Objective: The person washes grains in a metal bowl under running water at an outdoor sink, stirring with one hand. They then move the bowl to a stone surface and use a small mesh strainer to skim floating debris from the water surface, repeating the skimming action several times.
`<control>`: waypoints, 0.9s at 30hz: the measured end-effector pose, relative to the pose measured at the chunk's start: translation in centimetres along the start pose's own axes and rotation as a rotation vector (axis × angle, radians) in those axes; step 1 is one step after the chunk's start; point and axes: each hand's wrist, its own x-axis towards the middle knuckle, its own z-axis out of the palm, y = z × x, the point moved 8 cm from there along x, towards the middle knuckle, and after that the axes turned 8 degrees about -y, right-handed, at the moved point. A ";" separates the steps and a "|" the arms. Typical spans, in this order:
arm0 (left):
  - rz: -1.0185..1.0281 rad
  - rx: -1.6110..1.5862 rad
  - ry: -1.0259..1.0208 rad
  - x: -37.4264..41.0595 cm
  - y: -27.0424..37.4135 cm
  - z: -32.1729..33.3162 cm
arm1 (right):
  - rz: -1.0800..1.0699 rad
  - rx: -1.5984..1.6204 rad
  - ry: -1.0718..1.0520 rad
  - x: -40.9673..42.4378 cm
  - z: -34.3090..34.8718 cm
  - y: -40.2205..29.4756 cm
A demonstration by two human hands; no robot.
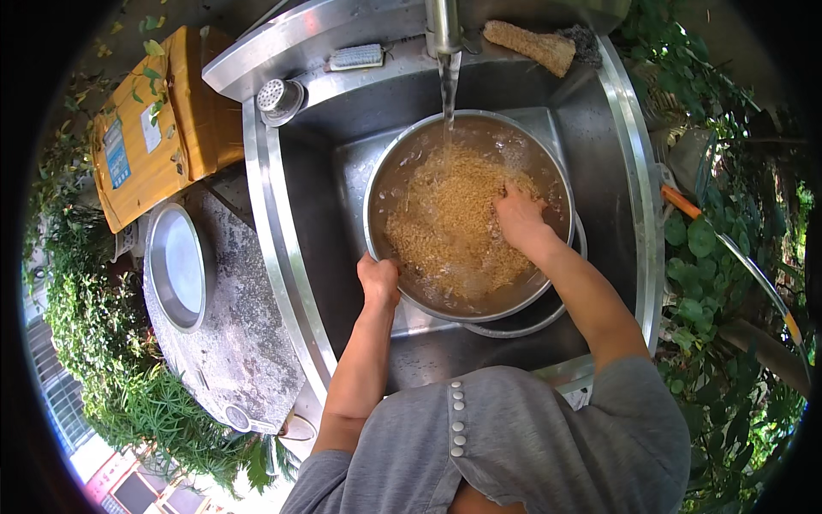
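A wide metal basin (372,193) stands in the stainless steel sink (594,148). Pale yellow grains (449,218) lie under cloudy water in it, with bubbles floating near the rim. My left hand (379,277) grips the basin's rim at its lower left, thumb on the outside and fingers partly hidden. On the right, my right hand (520,215) dips into the water at the edge of the grains; its fingertips are under water, so whether they hold any grains is unclear. From the faucet (444,29) a stream of water (449,83) pours into the basin.
Beneath the basin sits another round vessel (514,333). A sink strainer (280,101), a brush (356,57), a loofah (532,46) and a dark scouring pad (581,46) rest along the sink's rim. To the left are a metal bowl (178,266) on a stone slab (250,315) and a yellow box (167,128).
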 end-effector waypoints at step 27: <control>-0.009 -0.016 -0.021 0.3 0.0 0.1 | -0.375 0.190 0.626 -9.3 -4.7 -3.5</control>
